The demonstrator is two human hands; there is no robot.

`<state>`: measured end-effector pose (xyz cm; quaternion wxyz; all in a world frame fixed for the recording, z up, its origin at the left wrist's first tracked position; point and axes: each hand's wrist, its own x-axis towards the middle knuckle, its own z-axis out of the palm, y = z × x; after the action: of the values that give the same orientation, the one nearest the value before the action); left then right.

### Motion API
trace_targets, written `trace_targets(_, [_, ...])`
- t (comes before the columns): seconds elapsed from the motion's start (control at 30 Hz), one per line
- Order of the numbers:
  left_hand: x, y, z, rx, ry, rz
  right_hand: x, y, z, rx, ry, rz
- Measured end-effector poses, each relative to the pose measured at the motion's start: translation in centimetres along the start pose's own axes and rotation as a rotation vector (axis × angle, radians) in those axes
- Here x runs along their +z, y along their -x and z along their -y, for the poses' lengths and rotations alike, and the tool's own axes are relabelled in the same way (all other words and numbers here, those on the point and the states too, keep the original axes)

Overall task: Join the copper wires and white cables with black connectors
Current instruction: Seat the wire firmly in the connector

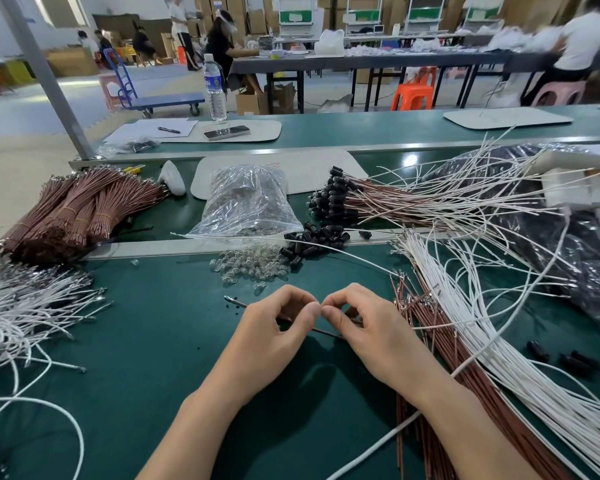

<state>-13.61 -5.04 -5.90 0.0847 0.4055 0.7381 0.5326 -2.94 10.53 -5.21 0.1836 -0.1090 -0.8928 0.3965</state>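
Left hand (274, 329) and right hand (369, 329) each close their grip on one copper wire (323, 331) (thumbs touching) above the bench (146, 344).

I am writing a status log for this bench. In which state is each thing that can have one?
left hand, fingers curled, pinching the copper wire
right hand, curled, pinching the same wire
copper wire, held, its left end bare of connector
water bottle, upright, capped
clear plastic bag, lying on its side
copper wire bundles, tied with bands
black connectors, loose in a heap
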Motion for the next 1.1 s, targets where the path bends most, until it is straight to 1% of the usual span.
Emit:
trace_targets(0.13, [0.04, -0.09, 0.27, 0.001, -0.026, 0.013, -0.04, 0.06, -0.07, -0.021, 0.024, -0.029])
trace_targets(0.2, [0.01, -0.17, 0.31, -0.001, -0.03, -0.015, -0.19, 0.16, -0.02, -0.025, 0.033, -0.039])
trace_targets(0.3, [-0.06, -0.25, 0.32, -0.03, 0.015, -0.066, -0.42, 0.26, -0.03, -0.028, 0.109, -0.035])
trace_targets(0.4, [-0.14, -0.26, 0.21, -0.05, 0.065, -0.072, -0.52, 0.17, 0.01, -0.041, 0.145, -0.059])
trace_targets(0.6, [-0.25, -0.27, 0.08, -0.054, 0.087, -0.056, -0.5, 0.19, 0.1, -0.073, 0.128, -0.045])
trace_targets(0.77, [-0.11, -0.31, 0.06, -0.055, 0.09, -0.082, -0.44, 0.24, 0.24, -0.076, 0.125, -0.045])
trace_targets(0.87, [0.29, -0.23, 0.03, -0.043, 0.081, -0.062, -0.2, 0.38, 0.22, -0.072, 0.109, -0.045])
trace_targets(1.1, [0.6, -0.01, 0.09, -0.018, 0.061, -0.057, 0.16, 0.02, -0.02, -0.024, -0.051, -0.058])
